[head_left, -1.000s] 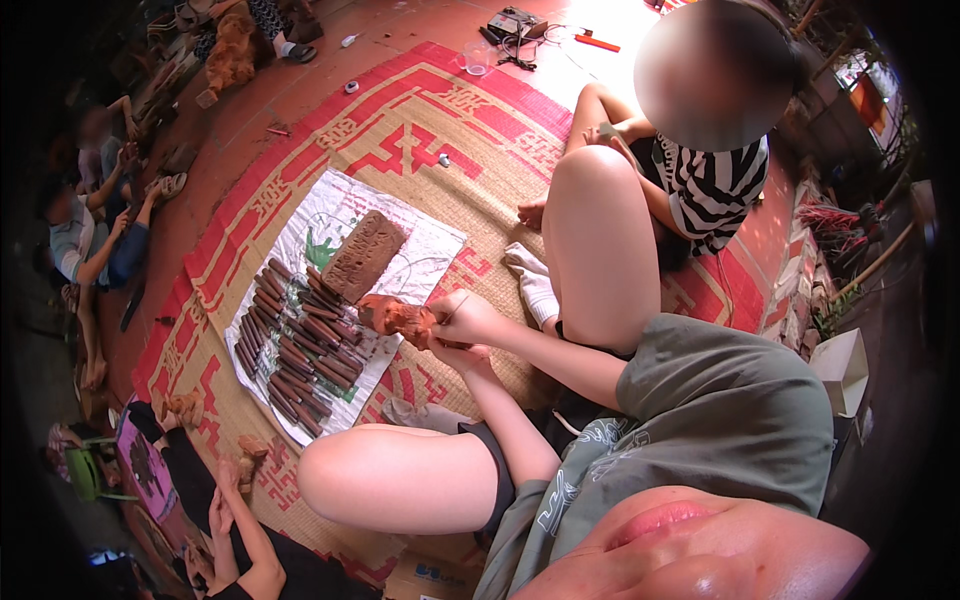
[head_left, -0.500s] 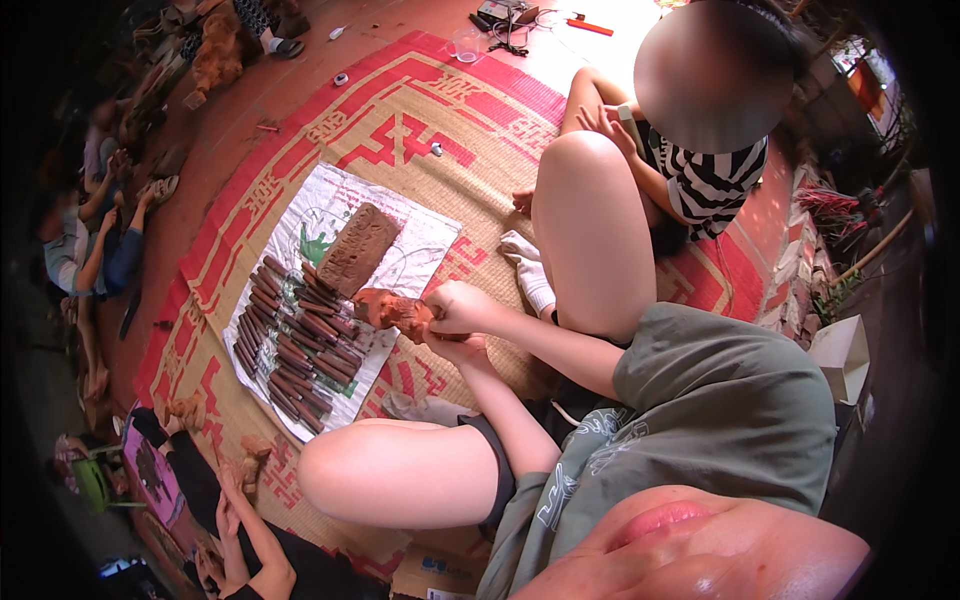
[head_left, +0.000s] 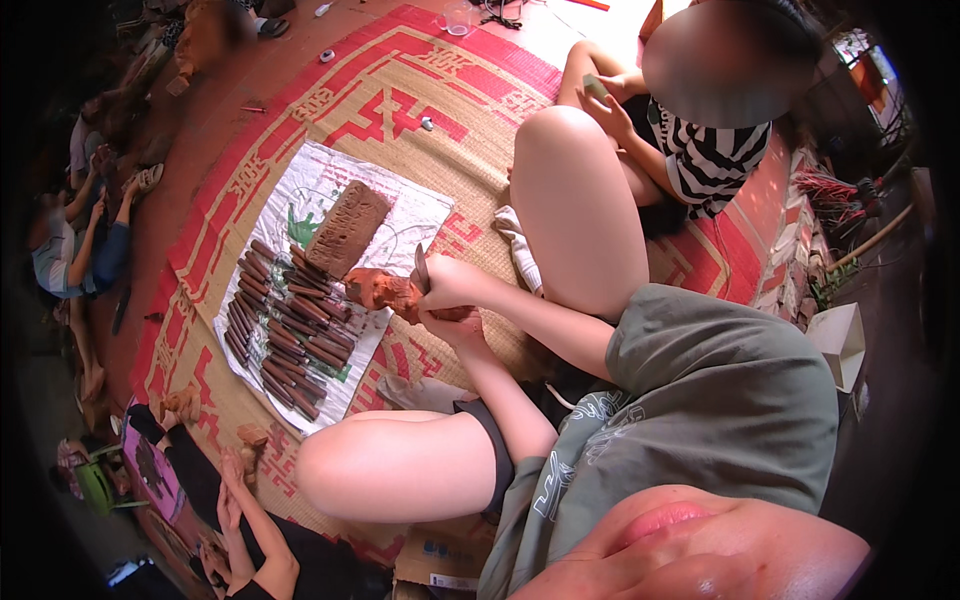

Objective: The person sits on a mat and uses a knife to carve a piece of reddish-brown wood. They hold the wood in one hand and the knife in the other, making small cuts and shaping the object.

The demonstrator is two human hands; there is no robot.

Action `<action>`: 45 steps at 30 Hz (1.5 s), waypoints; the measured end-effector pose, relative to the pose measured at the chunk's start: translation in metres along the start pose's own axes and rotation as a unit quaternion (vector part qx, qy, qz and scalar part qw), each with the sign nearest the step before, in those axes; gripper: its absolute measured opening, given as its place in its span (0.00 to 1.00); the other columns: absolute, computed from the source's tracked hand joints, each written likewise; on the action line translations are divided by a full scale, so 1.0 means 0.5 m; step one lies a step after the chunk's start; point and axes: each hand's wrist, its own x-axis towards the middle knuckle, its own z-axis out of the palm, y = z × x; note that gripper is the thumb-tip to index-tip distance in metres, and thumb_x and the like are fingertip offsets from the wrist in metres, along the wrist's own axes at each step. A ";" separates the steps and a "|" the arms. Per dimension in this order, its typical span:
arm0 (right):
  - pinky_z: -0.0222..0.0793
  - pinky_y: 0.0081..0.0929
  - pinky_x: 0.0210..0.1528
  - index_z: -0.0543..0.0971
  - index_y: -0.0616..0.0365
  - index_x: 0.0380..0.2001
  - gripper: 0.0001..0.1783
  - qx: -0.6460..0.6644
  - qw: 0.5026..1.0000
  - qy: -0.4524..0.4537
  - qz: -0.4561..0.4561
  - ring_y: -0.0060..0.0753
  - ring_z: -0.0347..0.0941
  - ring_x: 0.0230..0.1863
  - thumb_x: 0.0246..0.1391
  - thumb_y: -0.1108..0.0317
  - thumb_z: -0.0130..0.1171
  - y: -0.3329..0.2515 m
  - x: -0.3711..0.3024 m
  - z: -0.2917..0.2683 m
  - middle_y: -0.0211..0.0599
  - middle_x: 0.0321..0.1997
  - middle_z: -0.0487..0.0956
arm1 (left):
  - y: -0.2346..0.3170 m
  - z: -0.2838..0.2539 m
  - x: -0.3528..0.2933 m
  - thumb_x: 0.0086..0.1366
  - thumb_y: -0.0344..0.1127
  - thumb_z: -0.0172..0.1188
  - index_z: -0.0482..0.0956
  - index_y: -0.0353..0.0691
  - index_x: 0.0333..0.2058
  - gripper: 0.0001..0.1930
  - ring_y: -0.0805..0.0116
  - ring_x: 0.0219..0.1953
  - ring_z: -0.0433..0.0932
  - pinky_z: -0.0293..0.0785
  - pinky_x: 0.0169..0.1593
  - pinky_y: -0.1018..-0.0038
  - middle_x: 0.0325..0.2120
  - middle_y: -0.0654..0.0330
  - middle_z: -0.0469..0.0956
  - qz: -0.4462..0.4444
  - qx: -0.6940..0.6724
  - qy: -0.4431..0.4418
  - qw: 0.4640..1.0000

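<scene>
Carved reddish-brown piece (head_left: 386,290): likely wood, so stiff, light, dry; possibly fragile at carved detail. Clamped at near end in left grip (head_left: 458,326), best place for hold. Closed in right grip (head_left: 449,284): blade-like metal tool (head_left: 421,268); cannot tell whether touching piece. Farther out: raised near white sheet (head_left: 425,205), brown block (head_left: 347,228), brown rods (head_left: 325,350).

White box (head_left: 840,342), perhaps green stool (head_left: 95,487)
</scene>
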 end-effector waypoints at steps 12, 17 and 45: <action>0.67 0.33 0.25 0.75 0.61 0.23 0.11 -0.004 1.000 0.017 -0.013 0.38 0.72 0.22 0.37 0.65 0.58 0.023 0.013 -0.003 0.44 0.20 0.74 | -0.102 0.036 0.001 0.59 0.48 0.45 0.65 0.53 0.13 0.16 0.82 0.14 0.64 0.62 0.19 0.81 0.10 0.76 0.64 -0.098 -0.067 -0.108 0.987; 0.67 0.32 0.24 0.76 0.62 0.21 0.09 -0.008 0.999 0.020 -0.049 0.36 0.72 0.20 0.38 0.66 0.58 0.032 0.037 0.021 0.42 0.18 0.74 | -0.097 0.014 0.023 0.55 0.59 0.44 0.70 0.52 0.22 0.18 0.75 0.14 0.66 0.57 0.17 0.79 0.14 0.71 0.67 -0.101 -0.050 0.000 0.994; 0.62 0.21 0.22 0.72 0.63 0.27 0.07 0.139 0.988 0.060 -0.008 0.19 0.65 0.20 0.50 0.69 0.53 0.085 0.054 0.088 0.33 0.19 0.72 | -0.098 0.015 0.023 0.54 0.67 0.32 0.70 0.40 0.37 0.34 0.64 0.15 0.70 0.62 0.12 0.77 0.21 0.59 0.73 -0.096 -0.082 -0.043 0.991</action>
